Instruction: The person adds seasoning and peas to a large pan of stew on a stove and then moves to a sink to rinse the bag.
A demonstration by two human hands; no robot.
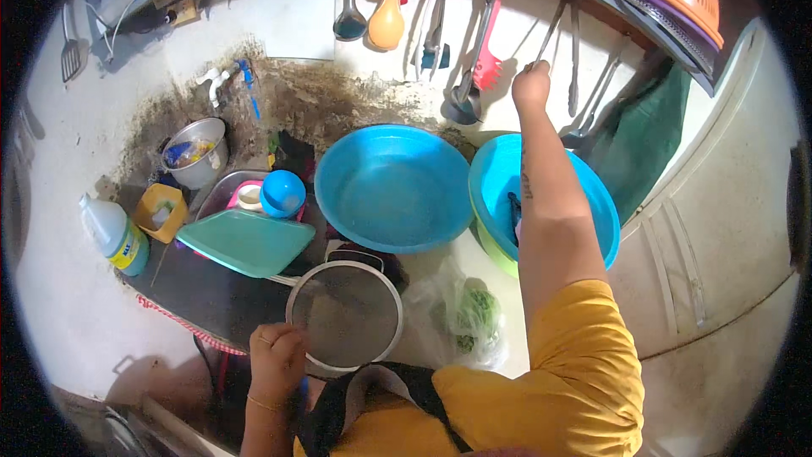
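Observation:
My right hand (533, 86) is raised to the wall, its fingers closed around a thin metal utensil (553, 26) hanging from the shelf edge. The utensil's lower end is hidden by the hand. Low in front of me, my left hand (277, 355) has curled fingers at the left rim of a round metal-rimmed pot or strainer (346, 317). Whether it grips that rim is unclear. To its right lies a clear plastic bag of green vegetables (477, 320). A blue basin (393, 187) stands behind, and my forearm partly covers a second blue basin (593, 203).
Ladles (464, 101), tongs (434, 25) and a red slotted spoon (487, 70) hang on the wall. At left are a teal cutting board or lid (250, 242), a blue bowl (283, 194), a yellow container (160, 212), a bottle (117, 238) and a metal pot (212, 158) beneath a tap (216, 84).

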